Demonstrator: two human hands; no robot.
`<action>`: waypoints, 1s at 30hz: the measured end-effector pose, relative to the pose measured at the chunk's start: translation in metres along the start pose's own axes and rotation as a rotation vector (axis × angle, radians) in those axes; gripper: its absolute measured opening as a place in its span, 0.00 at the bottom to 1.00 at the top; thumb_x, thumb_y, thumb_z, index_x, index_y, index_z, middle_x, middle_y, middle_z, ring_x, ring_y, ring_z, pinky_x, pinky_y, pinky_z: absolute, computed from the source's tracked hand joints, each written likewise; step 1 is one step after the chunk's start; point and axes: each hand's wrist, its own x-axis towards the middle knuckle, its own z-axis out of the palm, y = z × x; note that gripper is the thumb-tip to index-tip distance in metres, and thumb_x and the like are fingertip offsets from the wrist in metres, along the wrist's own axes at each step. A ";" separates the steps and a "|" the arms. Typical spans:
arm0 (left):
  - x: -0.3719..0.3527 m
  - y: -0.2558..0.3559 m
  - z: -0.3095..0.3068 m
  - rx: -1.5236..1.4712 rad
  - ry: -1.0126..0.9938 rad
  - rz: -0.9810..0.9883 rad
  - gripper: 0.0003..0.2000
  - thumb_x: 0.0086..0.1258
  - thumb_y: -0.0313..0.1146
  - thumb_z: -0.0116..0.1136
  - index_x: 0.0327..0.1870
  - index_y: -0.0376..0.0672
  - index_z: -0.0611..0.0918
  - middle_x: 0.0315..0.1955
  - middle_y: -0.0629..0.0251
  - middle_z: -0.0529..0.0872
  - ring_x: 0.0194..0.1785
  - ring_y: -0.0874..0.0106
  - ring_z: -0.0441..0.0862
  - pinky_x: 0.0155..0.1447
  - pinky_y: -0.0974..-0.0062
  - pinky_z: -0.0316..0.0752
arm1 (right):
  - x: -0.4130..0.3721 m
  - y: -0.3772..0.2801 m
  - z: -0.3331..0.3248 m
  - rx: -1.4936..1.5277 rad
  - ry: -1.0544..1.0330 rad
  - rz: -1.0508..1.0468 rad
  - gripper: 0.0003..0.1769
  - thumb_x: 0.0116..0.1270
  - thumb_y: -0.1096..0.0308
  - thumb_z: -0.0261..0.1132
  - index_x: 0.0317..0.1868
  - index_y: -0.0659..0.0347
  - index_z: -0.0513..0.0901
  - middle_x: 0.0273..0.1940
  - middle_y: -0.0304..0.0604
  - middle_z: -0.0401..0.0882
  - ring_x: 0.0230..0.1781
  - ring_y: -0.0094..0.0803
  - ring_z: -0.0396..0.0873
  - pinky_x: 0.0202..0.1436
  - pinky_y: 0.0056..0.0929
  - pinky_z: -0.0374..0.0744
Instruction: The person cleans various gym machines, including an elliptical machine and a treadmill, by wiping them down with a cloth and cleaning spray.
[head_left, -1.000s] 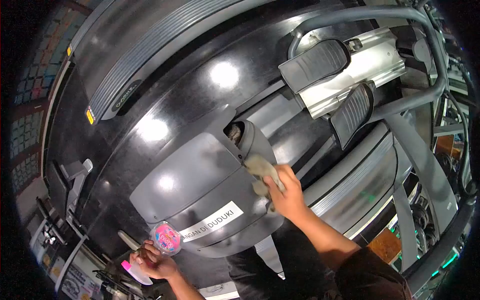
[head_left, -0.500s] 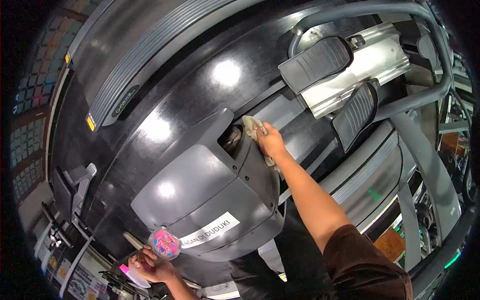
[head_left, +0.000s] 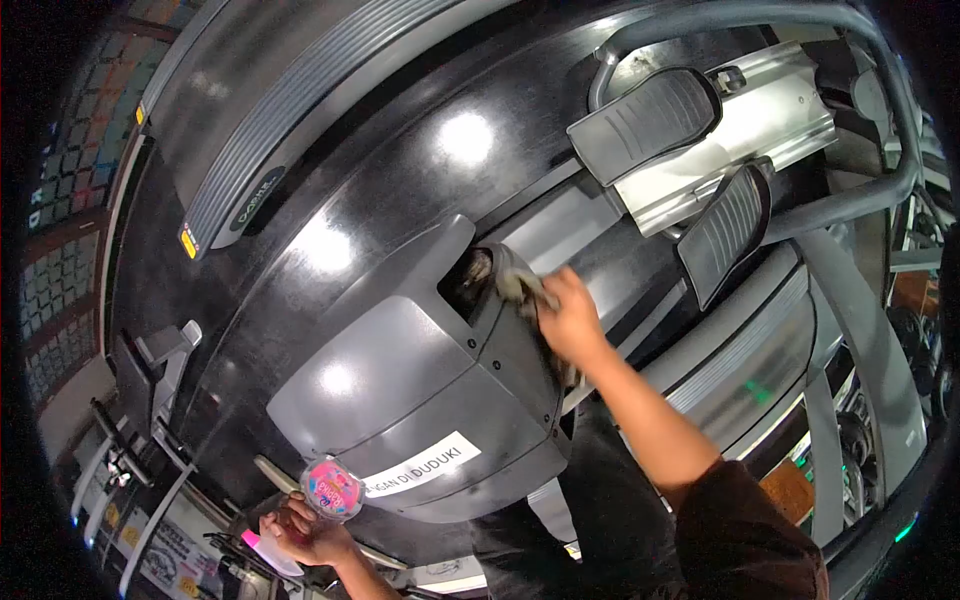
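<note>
My right hand (head_left: 570, 315) is closed on a greenish-grey cloth (head_left: 520, 288), pressed to the edge of the dark grey machine housing (head_left: 390, 370) beside its opening. The hand is slightly blurred. At the lower left, my left hand (head_left: 310, 535) holds a clear container with a round pink label (head_left: 333, 490), next to the housing's white sign (head_left: 425, 465). A white bottle with a pink part (head_left: 270, 552) shows behind and below the left hand; its lower end is hard to make out.
Two black foot pedals (head_left: 650, 120) and a silver metal plate (head_left: 770, 110) lie at the upper right, under a curved grey tube (head_left: 740, 15). A treadmill edge (head_left: 290, 100) runs across the upper left. Other gym frames stand at the lower left and right.
My right hand and the cloth have moved right and slightly down along the housing edge, away from the opening. The left hand holds nearly the same place.
</note>
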 end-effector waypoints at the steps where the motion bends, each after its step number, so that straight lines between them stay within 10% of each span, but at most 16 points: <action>1: 0.001 0.000 -0.005 -0.018 -0.027 -0.010 0.11 0.74 0.41 0.52 0.48 0.44 0.75 0.24 0.72 0.68 0.29 0.74 0.69 0.46 0.70 0.67 | 0.022 0.010 0.008 -0.059 -0.079 0.055 0.11 0.65 0.68 0.68 0.48 0.55 0.87 0.45 0.54 0.79 0.47 0.54 0.80 0.51 0.49 0.79; 7: 0.023 -0.004 -0.050 -0.258 -0.500 -0.100 0.16 0.72 0.41 0.54 0.54 0.42 0.78 0.43 0.64 0.82 0.45 0.64 0.81 0.57 0.64 0.77 | 0.117 0.039 0.063 -0.236 -0.416 0.469 0.20 0.67 0.53 0.66 0.58 0.44 0.86 0.61 0.51 0.80 0.60 0.52 0.79 0.63 0.43 0.78; 12: 0.005 0.001 -0.031 0.025 -0.040 -0.018 0.16 0.71 0.41 0.53 0.53 0.43 0.78 0.34 0.67 0.80 0.37 0.67 0.78 0.55 0.63 0.76 | 0.113 0.050 0.061 -0.110 -0.498 0.410 0.21 0.68 0.54 0.65 0.57 0.53 0.86 0.54 0.57 0.84 0.56 0.52 0.82 0.61 0.40 0.79; 19: -0.002 -0.001 0.001 0.001 0.045 0.027 0.12 0.75 0.41 0.49 0.48 0.43 0.75 0.16 0.75 0.61 0.24 0.77 0.63 0.43 0.74 0.66 | 0.054 -0.013 -0.036 0.316 -0.620 0.057 0.12 0.61 0.67 0.71 0.40 0.67 0.84 0.44 0.62 0.82 0.48 0.55 0.82 0.51 0.43 0.79; 21: -0.004 0.001 0.014 0.026 0.150 0.038 0.10 0.74 0.40 0.49 0.46 0.44 0.75 0.16 0.75 0.61 0.24 0.78 0.63 0.40 0.74 0.64 | 0.031 -0.059 -0.056 0.295 -0.528 -0.073 0.13 0.60 0.67 0.73 0.40 0.66 0.84 0.45 0.62 0.81 0.47 0.56 0.81 0.50 0.43 0.79; 24: 0.011 0.000 -0.031 -0.111 -0.318 -0.056 0.10 0.70 0.39 0.52 0.46 0.44 0.75 0.23 0.72 0.72 0.28 0.73 0.70 0.47 0.70 0.71 | 0.022 -0.056 -0.041 0.105 -0.351 -0.059 0.13 0.62 0.64 0.72 0.40 0.66 0.84 0.46 0.57 0.81 0.47 0.59 0.80 0.51 0.46 0.78; 30: -0.001 0.004 -0.002 -0.014 0.035 -0.090 0.08 0.71 0.39 0.51 0.42 0.45 0.73 0.19 0.72 0.67 0.26 0.73 0.67 0.45 0.71 0.70 | 0.066 0.000 0.016 -0.227 -0.198 -0.027 0.09 0.66 0.67 0.65 0.45 0.59 0.85 0.44 0.52 0.82 0.48 0.56 0.81 0.51 0.49 0.80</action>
